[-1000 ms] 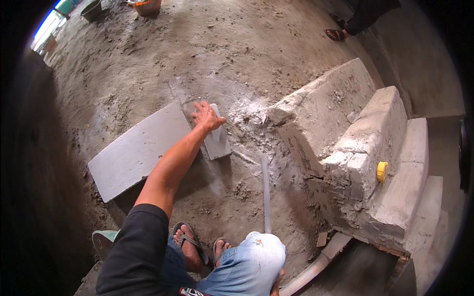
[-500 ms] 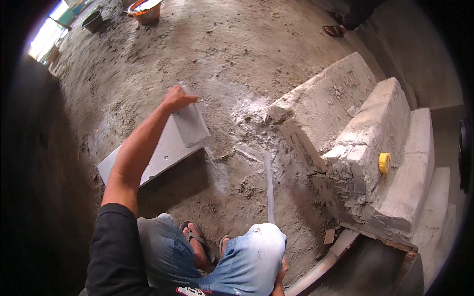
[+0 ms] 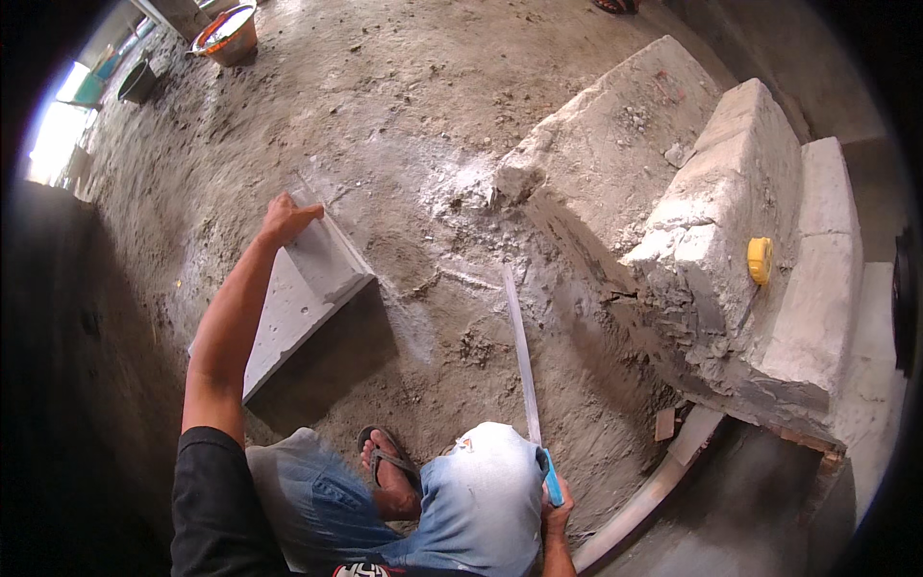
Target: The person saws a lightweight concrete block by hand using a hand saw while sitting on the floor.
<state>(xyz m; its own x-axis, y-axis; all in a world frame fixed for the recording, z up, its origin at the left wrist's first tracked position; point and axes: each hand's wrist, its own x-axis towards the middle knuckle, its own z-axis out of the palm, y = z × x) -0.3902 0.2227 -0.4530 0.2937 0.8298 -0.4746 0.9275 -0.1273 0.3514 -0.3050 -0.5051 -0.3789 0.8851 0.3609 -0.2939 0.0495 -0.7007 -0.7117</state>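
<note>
A pale grey lightweight concrete block (image 3: 279, 332) sits on the ground in front of me, casting a shadow on its near side. At its far right end is a smaller flat block piece (image 3: 322, 258), and my left hand (image 3: 290, 221) has its fingers closed over the far edge of that piece. Beside my right knee, my right hand (image 3: 556, 510) grips the blue handle of a handsaw (image 3: 520, 351). The saw's long metal blade points away from me, apart from the block. My knee hides part of the handle.
Rough masonry steps (image 3: 716, 212) rise on the right, with a yellow tape measure (image 3: 760, 261) on them. A curved pale strip (image 3: 644, 490) lies below. An orange bucket (image 3: 229, 43) and a dark bucket (image 3: 137, 83) stand far left. Another person's foot (image 3: 615, 6) shows at the top.
My left hand and the smaller piece have shifted left and slightly nearer in the view, which has also moved. My right hand and the saw's blue handle have come into sight beside my knee.
</note>
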